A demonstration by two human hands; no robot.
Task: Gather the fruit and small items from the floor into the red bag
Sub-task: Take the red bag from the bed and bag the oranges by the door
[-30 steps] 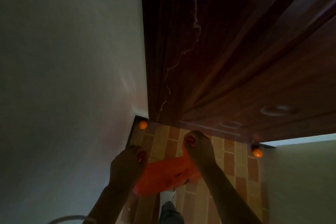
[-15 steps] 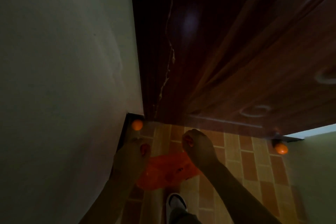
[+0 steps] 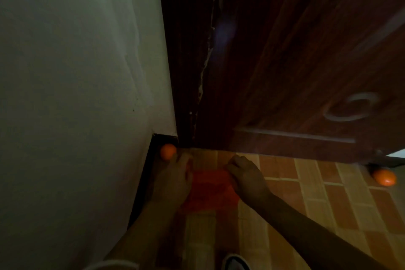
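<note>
your left hand (image 3: 173,178) and right hand (image 3: 246,178) are both down near the foot of the door (image 3: 295,68), with the red bag (image 3: 211,190) stretched between them over the tiled floor (image 3: 306,204). your right hand is clenched, pinching the bag's edge on the side nearer the door's open end. your left hand has its fingers curled at the bag's other edge, but the light is too dim to tell whether it truly grips the plastic. one orange (image 3: 167,151) lies on the floor in the corner where the door meets the wall (image 3: 76,94), just beyond your left fingertips; you cannot tell if they touch. a second orange (image 3: 384,177) lies under the door's far corner, well apart from the bag. a shoe (image 3: 235,262) shows at the bottom, away from the door.
</note>
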